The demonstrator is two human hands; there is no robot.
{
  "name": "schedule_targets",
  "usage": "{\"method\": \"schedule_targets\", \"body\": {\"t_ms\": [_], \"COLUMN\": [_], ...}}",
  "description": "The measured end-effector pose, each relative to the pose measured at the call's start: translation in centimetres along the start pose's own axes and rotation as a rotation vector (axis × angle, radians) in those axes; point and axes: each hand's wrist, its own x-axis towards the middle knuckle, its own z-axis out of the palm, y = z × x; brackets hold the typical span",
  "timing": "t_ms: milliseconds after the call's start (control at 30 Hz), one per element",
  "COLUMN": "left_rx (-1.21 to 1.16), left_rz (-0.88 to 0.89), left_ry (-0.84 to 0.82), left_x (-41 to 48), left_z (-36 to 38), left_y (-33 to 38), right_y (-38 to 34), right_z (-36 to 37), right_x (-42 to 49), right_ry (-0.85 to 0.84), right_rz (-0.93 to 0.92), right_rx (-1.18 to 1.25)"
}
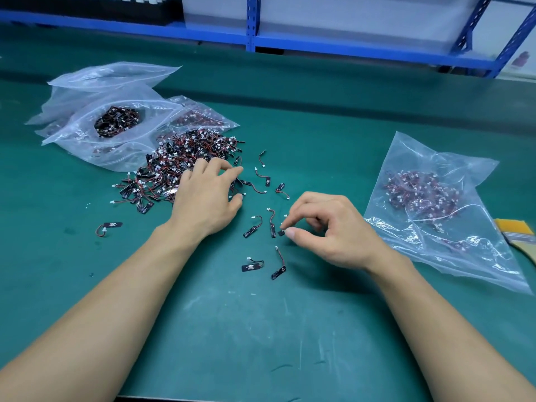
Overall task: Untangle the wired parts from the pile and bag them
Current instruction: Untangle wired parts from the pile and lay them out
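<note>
- While the tangled pile (185, 163) of wired parts sits on the left half of the green tabletop (261, 329), several clear bags (116, 117) lie just behind it, one gaping open with parts already inside.
- One stray part (109, 226) lies alone, well left of both hands.
- Next comes the left hand (206, 195), palm down on the pile's right edge, fingers spread loosely and curled into the wires; whether it actually grips anything cannot be told.
- Between the two hands a scatter of freed parts (261, 224) lies singly on the tabletop, each a small black board with a short red-and-black lead and white plug.
- Further right, the right hand (327, 230) has thumb and forefinger pinched together on one small board (280, 232), its other fingers curled in.
- To do this step well, the person would likely pin the heap with the left hand and tease one lead out at a time, pulling along the wire rather than jerking, since the plugs look apt to snag on their neighbours.
- Gathering several loose parts in the right hand before carrying them over would probably save trips.
- Farthest right, a partly filled bag (429, 204) lies flat just beside the right wrist, seemingly the handiest place for the freed parts.
</note>
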Motion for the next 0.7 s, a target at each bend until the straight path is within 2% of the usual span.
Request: {"method": "schedule_targets", "body": {"t_ms": [200,533,700], "left_rx": [0.027,-0.019,-0.202], "left_rz": [-0.006,0.048,0.017], "left_ry": [-0.015,0.103,0.264], "left_x": [0.5,1.5,1.7], "left_z": [0.7,0.0,-0.2], "left_y": [-0.1,-0.5,-0.7], "right_y": [0.6,1.4,1.7], "right_z": [-0.1,0.0,-0.2], "right_x": [0.2,0.4,0.5], "right_ry": [0.047,0.114,0.190], "right_rz": [0.033,0.050,0.070], "right_rx": [-0.027,-0.021,0.014]}}
